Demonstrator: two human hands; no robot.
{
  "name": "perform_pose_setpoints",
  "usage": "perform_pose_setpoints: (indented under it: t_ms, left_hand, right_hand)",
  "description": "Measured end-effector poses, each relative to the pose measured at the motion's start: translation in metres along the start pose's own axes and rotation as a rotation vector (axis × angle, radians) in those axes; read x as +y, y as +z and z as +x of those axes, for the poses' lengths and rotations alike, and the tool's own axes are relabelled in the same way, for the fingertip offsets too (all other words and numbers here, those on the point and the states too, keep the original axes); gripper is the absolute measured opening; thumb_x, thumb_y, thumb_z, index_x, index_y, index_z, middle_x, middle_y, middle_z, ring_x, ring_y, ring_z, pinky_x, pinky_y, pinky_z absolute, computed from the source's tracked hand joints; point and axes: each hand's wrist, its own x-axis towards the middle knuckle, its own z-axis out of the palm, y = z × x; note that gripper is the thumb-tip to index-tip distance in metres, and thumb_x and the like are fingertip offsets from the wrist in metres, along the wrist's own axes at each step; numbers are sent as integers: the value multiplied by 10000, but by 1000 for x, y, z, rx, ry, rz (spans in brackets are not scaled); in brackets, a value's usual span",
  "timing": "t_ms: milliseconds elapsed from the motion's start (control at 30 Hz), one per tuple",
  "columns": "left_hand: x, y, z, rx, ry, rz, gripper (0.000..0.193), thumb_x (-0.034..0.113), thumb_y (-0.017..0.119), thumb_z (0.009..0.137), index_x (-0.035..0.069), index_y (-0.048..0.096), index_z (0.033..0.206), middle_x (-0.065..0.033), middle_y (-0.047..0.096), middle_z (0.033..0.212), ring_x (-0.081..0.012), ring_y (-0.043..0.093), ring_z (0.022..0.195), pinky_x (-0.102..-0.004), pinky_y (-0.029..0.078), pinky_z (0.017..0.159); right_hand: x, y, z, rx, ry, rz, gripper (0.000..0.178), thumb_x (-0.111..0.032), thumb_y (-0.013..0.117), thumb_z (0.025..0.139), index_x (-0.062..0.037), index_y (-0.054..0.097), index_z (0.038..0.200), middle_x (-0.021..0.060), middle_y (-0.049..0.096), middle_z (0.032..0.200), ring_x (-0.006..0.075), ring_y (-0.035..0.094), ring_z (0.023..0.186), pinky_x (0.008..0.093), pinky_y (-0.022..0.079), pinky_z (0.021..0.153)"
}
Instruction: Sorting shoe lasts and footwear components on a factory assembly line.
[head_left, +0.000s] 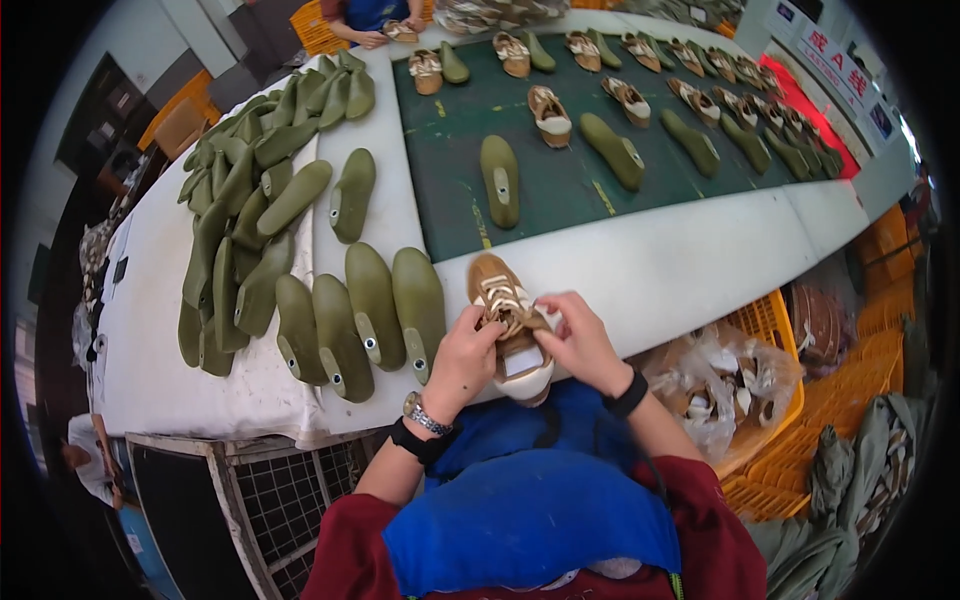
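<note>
A brown and white lace-up shoe (492, 276) lies on the white tabletop close in front of me, toe pointing away and heel toward me. My left hand (468, 350) is closed on the left side of its opening, beside the laces. On the opposite side, the fingers of my right hand (580, 338) pinch the upper edge near the laces. A pale insole shows inside the shoe between my hands. Just left of it, several green shoe lasts (416, 300) lie in a row with their toes pointing away.
A large heap of green lasts (240, 190) covers the table's left side. Ahead, a dark green belt (450, 190) carries shoes and lasts in rows. An orange crate (790, 330) with bagged shoes stands at my right. Across the table, another person's hands (375, 38) hold a shoe.
</note>
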Motion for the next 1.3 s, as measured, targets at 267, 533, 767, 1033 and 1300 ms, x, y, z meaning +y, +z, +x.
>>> perform_pose_setpoints:
  t_ms: [267,533,767,1033,1300]
  left_hand:
    - [-10,-15,16,146,-143,47,321,-6,573,777,19,568,1097,-194,553,1041,-368,578,932,-407,489,799]
    - [-51,-50,-24,78,-252,348,522,134,687,736,26,509,1216,-213,476,1212,-419,432,1157,-468,399,943]
    - [-57,-37,-31,116,-357,153,320,57,611,754,11,570,1068,-237,458,1260,-447,419,1195,-471,381,992]
    - [-59,-39,-29,155,-324,169,283,53,592,749,7,590,1028,-243,479,1237,-456,427,1175,-468,400,972]
    - [-55,-30,-32,195,-286,236,280,84,609,765,8,585,1034,-225,501,1217,-419,457,1154,-453,410,962]
  right_hand:
    - [-24,13,9,-410,-293,-374,330,-272,695,764,-110,611,1038,79,606,923,250,625,718,337,510,608]
    - [7,43,211,-260,-150,-322,277,-213,685,754,-52,594,960,151,644,886,313,631,812,398,495,713]
    - [80,97,348,-37,-98,-412,504,-54,608,764,-107,481,1249,191,474,1222,396,527,1069,437,458,895]
    - [70,65,294,-268,-216,-427,332,-116,592,792,-70,578,1120,165,550,1122,335,532,1071,401,451,909]
    - [62,48,148,-644,-194,-347,306,-161,570,809,-87,617,1102,146,676,901,316,643,833,405,507,758]
